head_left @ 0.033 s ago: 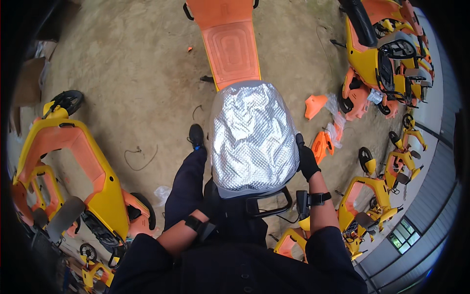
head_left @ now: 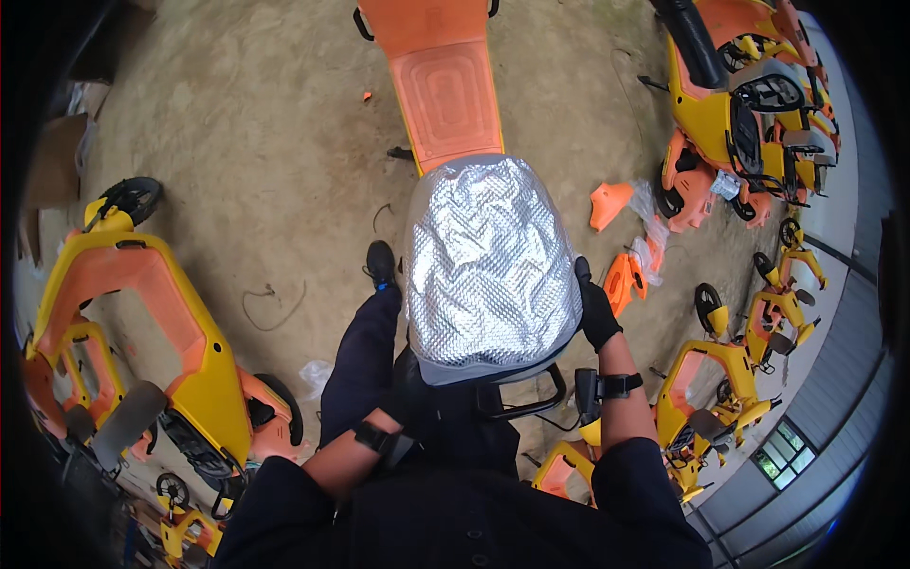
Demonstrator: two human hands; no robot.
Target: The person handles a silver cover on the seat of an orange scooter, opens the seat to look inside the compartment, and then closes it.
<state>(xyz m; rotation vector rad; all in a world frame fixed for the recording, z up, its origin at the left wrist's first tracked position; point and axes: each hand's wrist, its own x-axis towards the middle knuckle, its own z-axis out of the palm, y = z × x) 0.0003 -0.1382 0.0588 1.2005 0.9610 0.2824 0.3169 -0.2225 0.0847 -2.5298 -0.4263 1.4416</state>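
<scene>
Hand [head_left: 595, 313] on silver quilted seat cover [head_left: 488, 261]

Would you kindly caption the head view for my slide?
Gloved right hand grips a silver-covered scooter seat; left hand hidden beneath it.

You get even, soft daylight here, bright without hard shadows on the dirt floor [head_left: 265, 180]. The silver quilted seat cover [head_left: 488, 256] throws the strongest glare, washing out its creases. Focus holds sharp at centre. Toward the rim, the fisheye bends the wall [head_left: 834, 379] and a black vignette swallows the corners.
</scene>
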